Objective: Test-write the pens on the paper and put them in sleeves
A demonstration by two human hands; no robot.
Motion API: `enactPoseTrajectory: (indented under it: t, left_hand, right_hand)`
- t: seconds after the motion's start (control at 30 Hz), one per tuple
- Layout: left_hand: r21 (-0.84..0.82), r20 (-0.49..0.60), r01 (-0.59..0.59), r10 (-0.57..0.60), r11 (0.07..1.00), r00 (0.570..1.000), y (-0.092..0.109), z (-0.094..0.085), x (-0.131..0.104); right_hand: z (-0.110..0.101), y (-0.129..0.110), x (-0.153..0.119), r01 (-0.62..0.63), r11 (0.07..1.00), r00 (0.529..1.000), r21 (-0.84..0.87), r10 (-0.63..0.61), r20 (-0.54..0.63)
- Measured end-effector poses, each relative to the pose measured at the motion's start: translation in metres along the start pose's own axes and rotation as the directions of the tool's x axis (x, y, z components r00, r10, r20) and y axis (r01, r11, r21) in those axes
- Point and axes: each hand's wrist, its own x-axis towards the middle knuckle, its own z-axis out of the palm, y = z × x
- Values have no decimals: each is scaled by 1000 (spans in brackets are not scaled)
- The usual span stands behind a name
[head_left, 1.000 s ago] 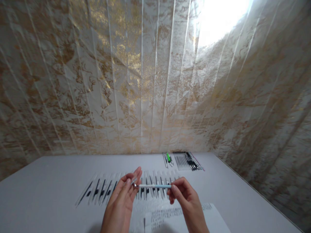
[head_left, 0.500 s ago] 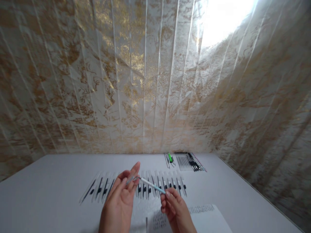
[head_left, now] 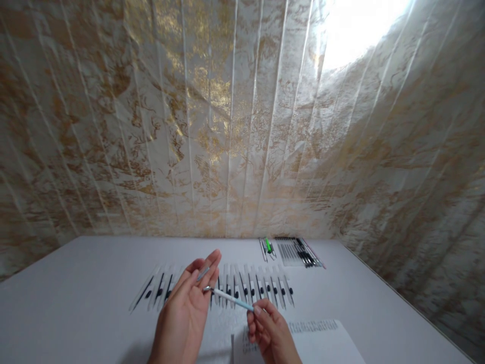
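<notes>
My right hand (head_left: 270, 334) grips a thin white and pale blue pen (head_left: 230, 299) by its rear end, its metal tip pointing left toward my left palm. My left hand (head_left: 188, 311) is raised palm up with fingers spread, and a small clear pen part (head_left: 203, 273) rests against its fingertips. Behind both hands a row of several white pens with black clips (head_left: 246, 287) lies side by side on the white table (head_left: 91, 283).
A printed sheet of paper (head_left: 322, 341) lies under my right wrist. At the back of the table sit a green marker (head_left: 268, 245) and a clear pack of dark refills (head_left: 297, 252). A gold-patterned wall (head_left: 227, 126) stands behind and to the right.
My right hand has dropped lower and nearer to me, tilting the pen from level to slanting up-left. My left hand has opened flatter, and the pen tip now sits by its palm.
</notes>
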Motion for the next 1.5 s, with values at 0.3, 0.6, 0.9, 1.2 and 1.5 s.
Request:
enactPoseTrajectory:
  t: [0.3,0.6,0.9,1.2,1.5]
  left_hand:
    - [80,11,52,-53,995,999,6,-3,4]
    - [108,15,46,-48,993,999,4,-3,1]
    - [122,-11,-22,23,992,1000,1,-8,4]
    - [640,251,-238,95,731,963,-6,-15,5]
    - [635,161,-154,66,757,985,-18,-21,8]
  right_hand:
    - [-7,8,5,5,1000,1000,-16,-4,23]
    - [1,2,-2,1,1000,999,-26,0,52]
    - [1,2,-3,-110,991,989,79,102,109]
    - [4,-17,-3,36,998,999,49,-37,21]
    - [-1,-24,1,-8,929,999,-369,25,41]
